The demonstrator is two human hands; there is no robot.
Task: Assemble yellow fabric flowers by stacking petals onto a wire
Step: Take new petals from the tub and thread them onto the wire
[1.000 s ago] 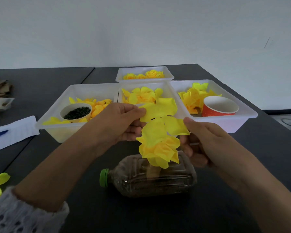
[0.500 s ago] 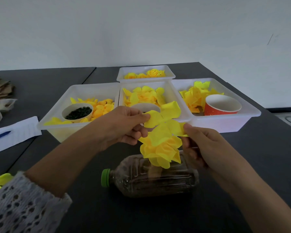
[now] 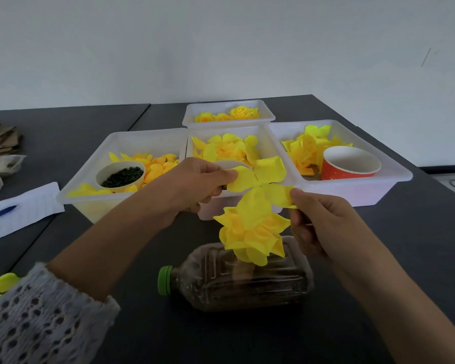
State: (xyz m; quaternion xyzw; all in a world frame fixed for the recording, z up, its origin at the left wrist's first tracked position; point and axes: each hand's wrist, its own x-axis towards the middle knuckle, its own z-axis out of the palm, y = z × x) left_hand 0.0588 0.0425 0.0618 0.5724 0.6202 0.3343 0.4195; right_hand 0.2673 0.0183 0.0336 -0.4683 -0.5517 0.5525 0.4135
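Observation:
A flat yellow petal layer (image 3: 260,179) with several lobes is stretched between my hands above the table. My left hand (image 3: 195,182) pinches its left lobe and my right hand (image 3: 318,222) pinches its right lobe. Just below it sits a half-built yellow flower (image 3: 252,237) of stacked petals, standing over a clear plastic bottle (image 3: 237,279) that lies on its side with a green cap. The wire itself is hidden by the petals.
Several white trays (image 3: 352,190) behind hold yellow petals; the far one (image 3: 229,122) holds finished flowers. A red paper cup (image 3: 350,164) and a bowl of dark green bits (image 3: 121,176) sit in the trays. Paper with a pen (image 3: 19,211) lies left. Loose petals (image 3: 0,283) at lower left.
The petal layer has come down toward the stacked flower and spread flatter between my hands. Both hands keep their pinch.

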